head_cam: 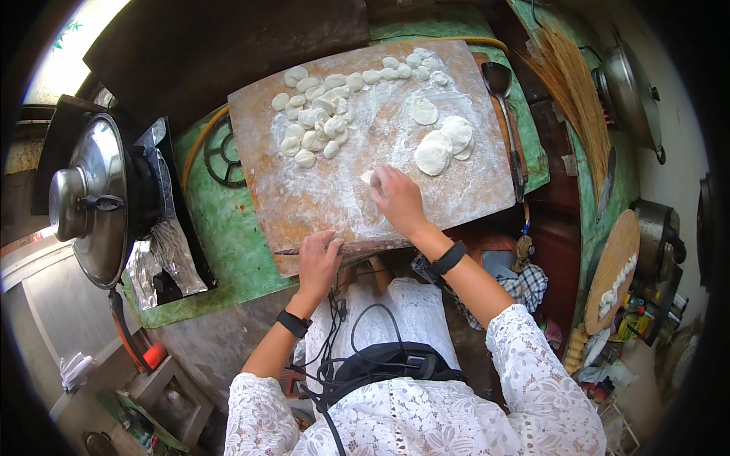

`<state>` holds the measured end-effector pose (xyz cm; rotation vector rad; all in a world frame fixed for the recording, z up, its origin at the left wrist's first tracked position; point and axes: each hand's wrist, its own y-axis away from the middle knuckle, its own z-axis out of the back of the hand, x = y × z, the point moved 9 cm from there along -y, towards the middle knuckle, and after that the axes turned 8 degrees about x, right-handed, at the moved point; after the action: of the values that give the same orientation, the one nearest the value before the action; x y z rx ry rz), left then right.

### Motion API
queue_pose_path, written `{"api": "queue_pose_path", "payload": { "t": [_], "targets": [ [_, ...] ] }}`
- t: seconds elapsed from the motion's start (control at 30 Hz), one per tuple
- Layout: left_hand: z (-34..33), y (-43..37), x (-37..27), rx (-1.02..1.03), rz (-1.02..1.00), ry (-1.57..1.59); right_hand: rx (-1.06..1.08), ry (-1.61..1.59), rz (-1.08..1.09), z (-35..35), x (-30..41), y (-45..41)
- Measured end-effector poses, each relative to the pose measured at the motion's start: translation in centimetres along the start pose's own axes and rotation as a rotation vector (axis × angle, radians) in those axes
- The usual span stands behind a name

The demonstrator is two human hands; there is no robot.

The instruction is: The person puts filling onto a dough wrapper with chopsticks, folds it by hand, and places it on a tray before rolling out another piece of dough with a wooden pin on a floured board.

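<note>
My right hand (396,199) pinches a small piece of dough (366,177) above the middle of a floured wooden board (456,199). At the board's near edge, my left hand (319,256) lies over a thin wooden rolling pin (370,246), whose tapered end shows left of the fingers. Small flattened dough pieces (312,117) crowd the back left of the board, and more dough pieces (421,64) reach to the back right. Rolled dough wrappers (433,153) overlap in a pile on the right, with a single wrapper (424,110) just behind.
The board rests on a green counter (228,228). A metal ladle (505,108) lies along its right side. At left stands a lidded wok (102,199) beside foil (165,262). A straw broom (576,102) and a round wooden board (613,268) are at right. Cables (331,353) hang at my waist.
</note>
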<state>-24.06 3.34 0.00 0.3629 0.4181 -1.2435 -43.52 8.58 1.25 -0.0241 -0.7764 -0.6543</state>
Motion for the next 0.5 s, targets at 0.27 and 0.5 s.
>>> {"api": "queue_pose_path", "payload": {
  "t": [0.27, 0.5],
  "targets": [
    [0.7, 0.0, 0.3, 0.012, 0.002, -0.011, 0.243, 0.132, 0.222, -5.5, 1.6, 3.3],
    [-0.5, -3.3, 0.5, 0.073, -0.027, -0.075, -0.015, 0.396, 0.048, -1.1, -3.2, 8.7]
  ]
}}
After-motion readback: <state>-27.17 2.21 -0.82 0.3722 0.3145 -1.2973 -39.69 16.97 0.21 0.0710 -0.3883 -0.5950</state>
